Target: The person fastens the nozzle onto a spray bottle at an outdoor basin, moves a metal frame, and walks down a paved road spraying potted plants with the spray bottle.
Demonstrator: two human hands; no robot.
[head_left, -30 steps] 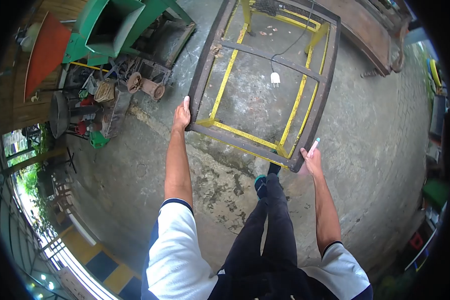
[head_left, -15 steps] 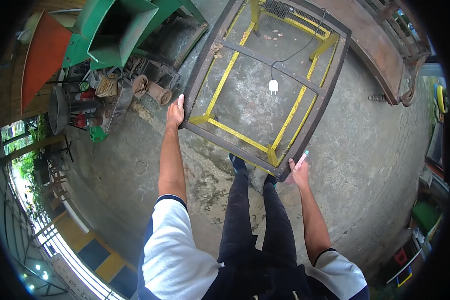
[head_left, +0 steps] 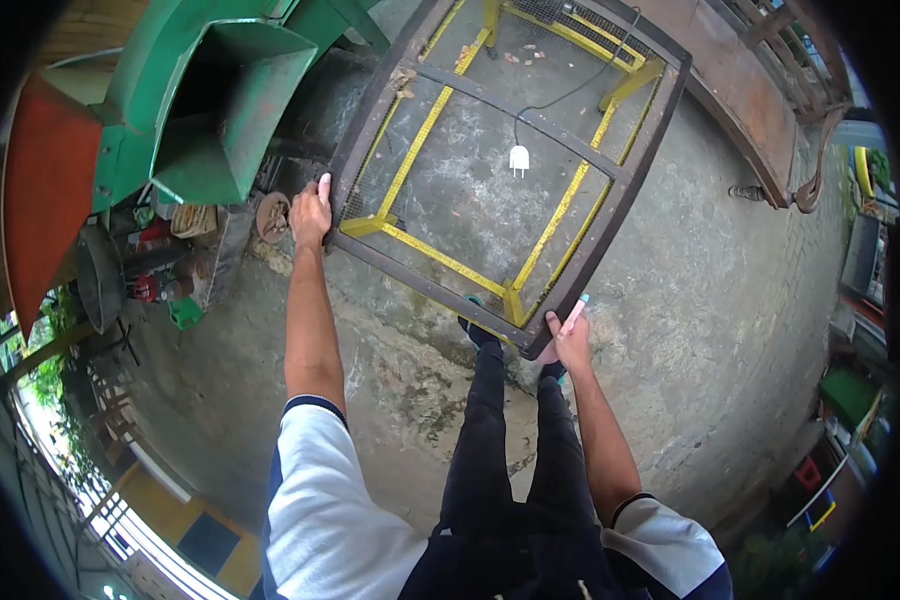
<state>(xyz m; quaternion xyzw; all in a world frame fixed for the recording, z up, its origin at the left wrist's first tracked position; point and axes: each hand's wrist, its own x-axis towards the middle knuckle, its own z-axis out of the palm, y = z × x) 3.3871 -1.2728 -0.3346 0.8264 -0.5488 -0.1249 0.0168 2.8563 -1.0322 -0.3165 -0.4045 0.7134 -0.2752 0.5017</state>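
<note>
Concrete floor underneath, one dark-edged frame with yellow bars above it, left fingers curled on its near-left corner, right fingers gripping the near-right corner plus one pen, one white plug.

Grey concrete floor, worn, cracked, darkly stained in patches, brown wooden furniture standing on it
</note>
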